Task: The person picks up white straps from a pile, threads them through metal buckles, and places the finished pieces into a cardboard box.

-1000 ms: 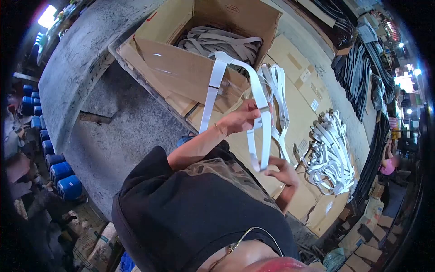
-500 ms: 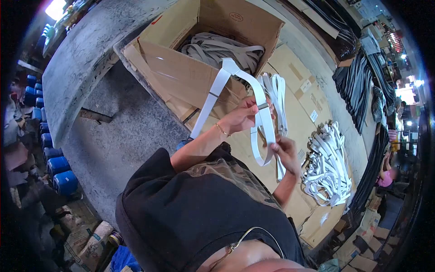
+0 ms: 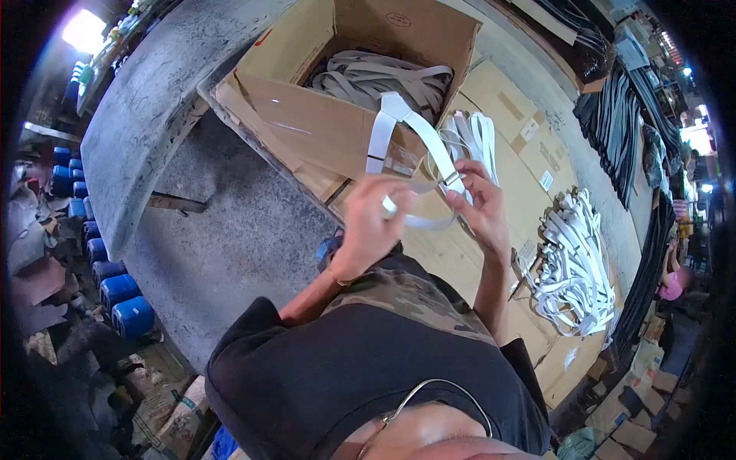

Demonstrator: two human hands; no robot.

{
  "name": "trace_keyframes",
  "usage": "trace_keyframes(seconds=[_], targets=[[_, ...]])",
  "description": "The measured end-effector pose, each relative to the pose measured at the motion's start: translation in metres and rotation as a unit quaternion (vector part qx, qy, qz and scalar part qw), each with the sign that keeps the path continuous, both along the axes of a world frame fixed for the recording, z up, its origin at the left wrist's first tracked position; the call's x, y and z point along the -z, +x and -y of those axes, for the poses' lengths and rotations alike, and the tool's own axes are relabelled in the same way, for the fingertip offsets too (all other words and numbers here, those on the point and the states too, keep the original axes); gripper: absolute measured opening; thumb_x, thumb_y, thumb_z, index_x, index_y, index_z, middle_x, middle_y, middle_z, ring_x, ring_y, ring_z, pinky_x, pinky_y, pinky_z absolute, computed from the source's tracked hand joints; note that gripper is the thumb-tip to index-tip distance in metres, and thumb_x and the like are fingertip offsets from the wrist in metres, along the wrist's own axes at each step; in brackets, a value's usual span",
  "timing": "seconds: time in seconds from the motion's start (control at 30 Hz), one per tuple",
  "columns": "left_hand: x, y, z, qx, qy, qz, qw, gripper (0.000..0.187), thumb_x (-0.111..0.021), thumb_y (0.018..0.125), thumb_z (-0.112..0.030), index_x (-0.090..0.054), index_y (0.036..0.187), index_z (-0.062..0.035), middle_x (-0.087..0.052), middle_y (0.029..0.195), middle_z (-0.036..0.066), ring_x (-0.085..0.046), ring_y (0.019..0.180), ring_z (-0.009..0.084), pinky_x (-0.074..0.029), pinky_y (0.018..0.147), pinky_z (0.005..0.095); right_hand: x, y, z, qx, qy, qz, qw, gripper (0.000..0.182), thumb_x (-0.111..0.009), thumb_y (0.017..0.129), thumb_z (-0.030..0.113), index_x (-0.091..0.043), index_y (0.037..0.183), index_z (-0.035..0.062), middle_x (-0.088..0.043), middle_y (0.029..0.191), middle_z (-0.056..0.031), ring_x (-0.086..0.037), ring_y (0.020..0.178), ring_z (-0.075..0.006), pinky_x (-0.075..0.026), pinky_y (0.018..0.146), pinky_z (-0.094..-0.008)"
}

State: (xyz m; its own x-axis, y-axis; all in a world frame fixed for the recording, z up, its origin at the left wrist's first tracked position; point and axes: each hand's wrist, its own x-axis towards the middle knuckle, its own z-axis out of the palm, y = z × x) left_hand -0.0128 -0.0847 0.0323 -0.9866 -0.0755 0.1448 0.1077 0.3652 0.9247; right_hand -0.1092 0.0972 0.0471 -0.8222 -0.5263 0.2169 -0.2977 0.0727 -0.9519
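Observation:
A pair of white suspenders with a pointed joining patch and small metal slides is stretched between my hands, over the cardboard-covered table. My right hand pinches one strap beside its metal slide. On the other side, my left hand, smeared by motion, is closed on the looped lower part of the same strap. The joining patch rests against the front of an open cardboard box, and the second strap hangs down behind my left hand. Just beyond my right hand lies a bundle of white straps.
Greyish straps fill part of the box. A heap of white suspenders lies on flattened cardboard at right. Dark strips hang beyond the table. Blue containers line the floor at left. Another person is far right.
My left hand has left the metal slide and moved down and left, drawing the strap's loop sideways. My right hand has moved up to the slide.

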Motion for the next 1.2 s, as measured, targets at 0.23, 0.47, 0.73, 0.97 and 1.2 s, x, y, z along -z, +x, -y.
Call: trace_keyframes(seconds=[0.23,0.47,0.73,0.97,1.2], targets=[[0.006,-0.011,0.043,-0.171,0.038,-0.017,0.984,0.03,-0.068,0.08,-0.013,-0.06,0.102,0.0063,-0.064,0.091,0.015,-0.062,0.083,0.0205,-0.048,0.075,0.0302,0.002,0.018,0.016,-0.006,0.013,0.105,0.994,0.017,-0.068,0.079,0.008,-0.054,0.076,-0.0013,-0.061,0.089,-0.0071,-0.054,0.085,-0.0108,-0.042,0.078,-0.0253],[-0.003,0.002,0.057,-0.157,0.147,-0.05,0.975,0.034,-0.07,0.079,-0.005,-0.057,0.107,0.0078,-0.066,0.086,0.009,-0.061,0.078,0.0096,-0.049,0.07,0.0237,0.006,0.031,0.036,0.081,0.057,0.057,0.993,0.019,-0.066,0.081,0.014,-0.056,0.078,-0.0024,-0.061,0.078,-0.0076,-0.057,0.073,-0.0134,-0.044,0.072,-0.0269],[0.026,-0.011,0.057,-0.202,0.064,-0.04,0.976,0.029,-0.068,0.081,-0.011,-0.059,0.103,0.0056,-0.066,0.085,0.013,-0.063,0.078,0.0205,-0.048,0.077,0.0321,0.001,0.041,0.045,0.11,0.11,0.001,0.988,0.025,-0.067,0.081,0.019,-0.061,0.086,-0.0048,-0.061,0.094,-0.0141,-0.059,0.086,-0.0224,-0.045,0.077,-0.033],[0.01,-0.012,0.027,-0.012,0.185,-0.007,0.983,0.021,-0.057,0.089,-0.009,-0.06,0.104,0.0048,-0.063,0.096,0.009,-0.056,0.084,0.0098,-0.046,0.073,0.0265,0.005,0.051,0.048,0.111,0.121,-0.07,0.984,0.028,-0.062,0.085,0.021,-0.06,0.097,-0.0035,-0.052,0.112,-0.0151,-0.054,0.1,-0.0277,-0.043,0.085,-0.036],[0.016,-0.039,0.025,0.236,0.262,0.079,0.932,0.036,-0.058,0.091,-0.02,-0.055,0.119,0.0025,-0.061,0.103,0.004,-0.055,0.093,0.0105,-0.044,0.084,0.0264,-0.011,0.052,0.035,0.045,0.156,-0.075,0.984,0.043,-0.056,0.089,0.025,-0.047,0.119,-0.0041,-0.043,0.124,-0.0158,-0.047,0.112,-0.0307,-0.039,0.093,-0.0371]])
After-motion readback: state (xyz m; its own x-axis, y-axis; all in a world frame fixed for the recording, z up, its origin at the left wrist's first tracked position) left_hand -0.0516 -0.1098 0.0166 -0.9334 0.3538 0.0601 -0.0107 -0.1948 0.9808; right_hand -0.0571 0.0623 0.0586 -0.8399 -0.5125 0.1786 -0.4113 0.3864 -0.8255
